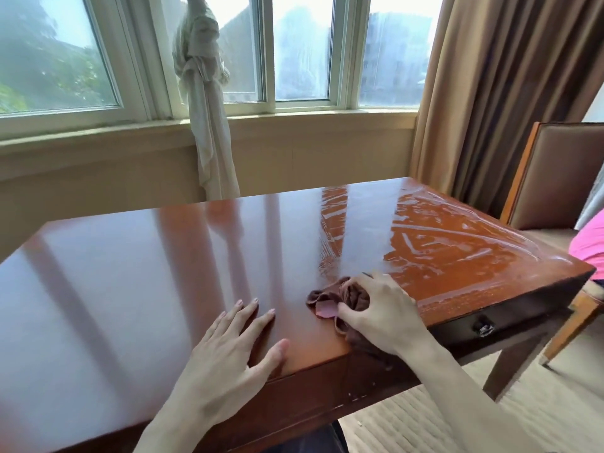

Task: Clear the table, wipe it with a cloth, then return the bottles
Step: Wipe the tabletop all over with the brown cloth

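Two hands work the glossy wooden table (130, 273) — no writing reads anywhere. Your right hand (379, 308) curls its fingers round a crumpled brown cloth (340, 297) with a pink tag, near the front edge. Wet smears streak the right side. Your left hand (228, 354) lies flat, fingers spread, just beside the cloth — not touching it

No readable text, label, brand, number or sign anywhere. Small pink tag (324, 309) on the brown cloth (346, 299) showed blank, too blurred for any print.
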